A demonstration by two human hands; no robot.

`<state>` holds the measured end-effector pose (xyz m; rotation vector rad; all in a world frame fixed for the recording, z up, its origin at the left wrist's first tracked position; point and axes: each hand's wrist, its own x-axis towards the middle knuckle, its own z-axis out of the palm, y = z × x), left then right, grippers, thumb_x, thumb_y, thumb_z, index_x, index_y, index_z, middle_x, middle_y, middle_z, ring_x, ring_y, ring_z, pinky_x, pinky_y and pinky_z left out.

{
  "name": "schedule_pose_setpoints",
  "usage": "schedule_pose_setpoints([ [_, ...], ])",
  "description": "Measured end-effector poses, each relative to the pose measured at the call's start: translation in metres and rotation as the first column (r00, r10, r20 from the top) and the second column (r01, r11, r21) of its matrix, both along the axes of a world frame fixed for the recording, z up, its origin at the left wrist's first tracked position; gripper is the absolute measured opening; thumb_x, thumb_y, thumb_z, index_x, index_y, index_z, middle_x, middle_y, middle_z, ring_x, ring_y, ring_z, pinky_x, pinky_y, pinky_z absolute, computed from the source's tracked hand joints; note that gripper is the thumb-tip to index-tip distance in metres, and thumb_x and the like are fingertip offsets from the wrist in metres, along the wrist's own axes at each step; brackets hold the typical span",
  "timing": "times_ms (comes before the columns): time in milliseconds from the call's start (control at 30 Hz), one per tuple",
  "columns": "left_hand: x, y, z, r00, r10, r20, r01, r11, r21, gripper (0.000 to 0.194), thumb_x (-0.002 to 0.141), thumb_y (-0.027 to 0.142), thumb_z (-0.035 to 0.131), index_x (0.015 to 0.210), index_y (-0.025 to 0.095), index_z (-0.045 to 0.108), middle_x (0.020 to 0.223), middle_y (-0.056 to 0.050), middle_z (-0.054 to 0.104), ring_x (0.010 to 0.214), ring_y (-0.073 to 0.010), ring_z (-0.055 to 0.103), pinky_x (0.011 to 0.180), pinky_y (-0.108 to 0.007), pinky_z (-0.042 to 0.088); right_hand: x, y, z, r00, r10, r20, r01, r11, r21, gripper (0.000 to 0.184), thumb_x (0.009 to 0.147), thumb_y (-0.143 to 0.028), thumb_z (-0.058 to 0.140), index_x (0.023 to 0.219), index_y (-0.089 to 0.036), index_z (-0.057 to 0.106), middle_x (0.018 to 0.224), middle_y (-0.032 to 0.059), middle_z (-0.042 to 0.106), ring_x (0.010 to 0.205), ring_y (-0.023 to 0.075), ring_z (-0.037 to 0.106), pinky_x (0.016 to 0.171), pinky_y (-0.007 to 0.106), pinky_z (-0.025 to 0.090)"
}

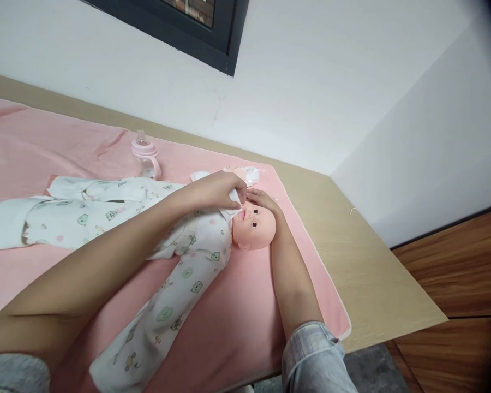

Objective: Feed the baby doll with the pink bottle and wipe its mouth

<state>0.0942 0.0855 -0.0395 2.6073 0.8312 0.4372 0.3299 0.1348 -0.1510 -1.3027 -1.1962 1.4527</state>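
While the left hand (222, 189) pinches white cloth (234, 196), the right hand (267, 200) lies beside the doll's (263, 230) head

Thumb and fingertips meet on the cloth at the doll's mouth; whether the right fingers, at the far cheek, clamp anything I cannot tell. Dressed in white printed clothes (208, 232), the doll lies face up on a pink blanket (241, 305). Beyond its body stands a pink-topped bottle (143, 150), and farther off are tabletop (335, 234), white wall (303, 82) and a dark window frame (228, 46)

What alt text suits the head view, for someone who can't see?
The left hand holds a white cloth at a doll's mouth; the right hand is beside its head. The doll, in printed clothes, lies on a pink blanket near a baby bottle.
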Motion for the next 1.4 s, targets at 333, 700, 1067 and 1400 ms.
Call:
schedule_pose_setpoints([
  [333,0.005,-0.003,-0.002,0.998,0.033,0.053,-0.035,0.999,0.037,0.013,0.076,0.023,0.065,0.086,0.021,0.073,0.088,0.001,0.073,0.081,-0.0194,0.064,0.066,-0.026,0.039,-0.002,-0.003,0.004,0.999,0.014,0.050,-0.014,1.000,0.002,0.017,0.084,-0.012,0.064,0.100,-0.015,0.068,0.086,0.0034,0.074,0.084,0.0142,0.069,0.098,0.031,0.054],
  [700,0.001,-0.005,0.006,0.994,-0.008,0.111,0.011,1.000,-0.023,0.014,0.075,0.028,0.067,0.085,0.021,0.074,0.087,0.002,0.072,0.081,-0.0185,0.062,0.070,-0.025,0.039,-0.001,-0.003,0.003,0.999,-0.028,0.045,0.026,0.999,0.046,0.012,0.080,-0.016,0.069,0.092,-0.015,0.069,0.080,0.0035,0.072,0.098,0.0197,0.068,0.103,0.036,0.052],
  [1067,0.007,-0.010,0.000,0.996,-0.017,0.087,0.022,0.998,-0.059,0.014,0.074,0.027,0.065,0.084,0.022,0.074,0.082,0.003,0.071,0.072,-0.0169,0.061,0.061,-0.026,0.037,-0.001,-0.003,0.002,0.998,-0.036,0.053,0.032,0.997,0.069,0.010,0.077,-0.019,0.072,0.087,-0.016,0.068,0.082,0.0045,0.071,0.099,0.0214,0.067,0.098,0.036,0.055],
  [1400,0.012,-0.011,0.002,0.996,0.056,0.071,-0.056,0.998,-0.006,0.011,0.076,0.021,0.065,0.083,0.020,0.073,0.083,0.002,0.073,0.079,-0.0186,0.063,0.068,-0.026,0.038,0.000,-0.003,0.003,0.999,-0.037,0.028,0.036,0.999,0.019,0.006,0.080,-0.013,0.066,0.085,-0.016,0.066,0.073,-0.0013,0.068,0.077,0.0117,0.066,0.090,0.026,0.055],
])
